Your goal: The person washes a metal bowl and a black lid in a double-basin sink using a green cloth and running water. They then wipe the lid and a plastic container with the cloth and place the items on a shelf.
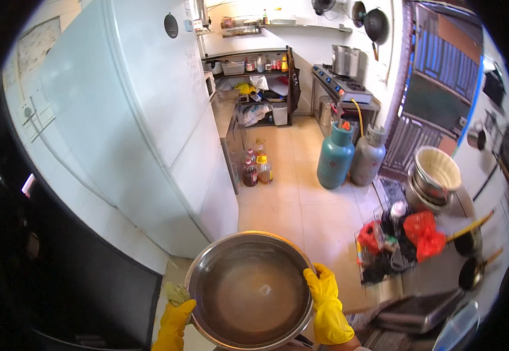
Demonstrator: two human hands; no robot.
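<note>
A round stainless-steel basin (245, 298) is held level in front of me, with what looks like murky liquid inside. My left hand (173, 322), in a yellow rubber glove, grips its left rim. A pale yellow-green cloth (175, 294) is bunched at those fingers, against the outside of the basin. On the opposite side my right hand (327, 302), gloved the same way, grasps the rim with the thumb towards the inside. The underside of the basin and the fingers beneath it are hidden.
Two gas cylinders, one teal (335, 155) and one grey (367, 158), stand by the stove (342, 83). Bottles (258, 166) are on the floor at left. A cluttered rack with red plastic bags (425, 232), stacked bowls (436, 175) and pans fills the right. A white partition (149, 109) rises left.
</note>
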